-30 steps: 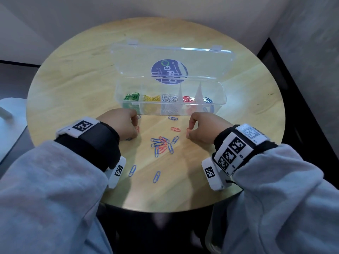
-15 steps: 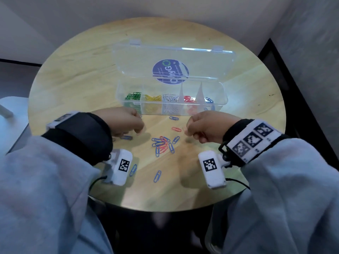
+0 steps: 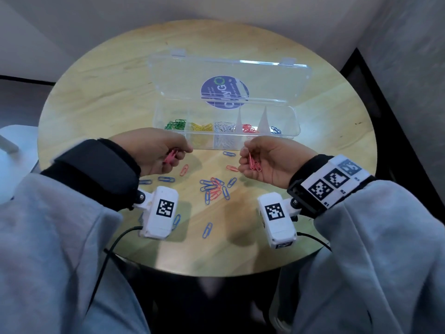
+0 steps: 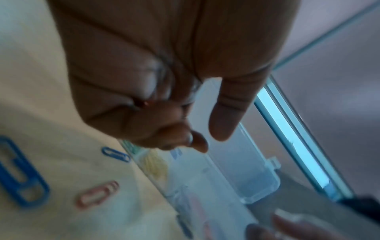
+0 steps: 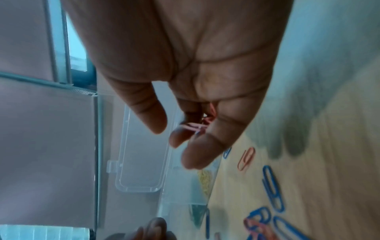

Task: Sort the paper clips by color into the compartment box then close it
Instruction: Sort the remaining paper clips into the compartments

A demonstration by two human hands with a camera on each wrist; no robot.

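Observation:
A clear compartment box stands open on the round table, its lid tilted back. Its compartments hold green, yellow, white, red and blue clips. My left hand is turned palm inward and holds red clips in curled fingers. My right hand also cups red clips in its curled fingers; they show in the right wrist view too. Both hands hover just in front of the box. Loose blue and red clips lie between the wrists.
The wooden table's front edge runs close under my wrists. Single blue clips lie near the front and by the left wrist. A white object sits off the table's left side. Dark floor lies to the right.
Both hands have lifted off the table and rolled palm-up, showing red clips in their fingers. They were knuckles-up on the loose clips before.

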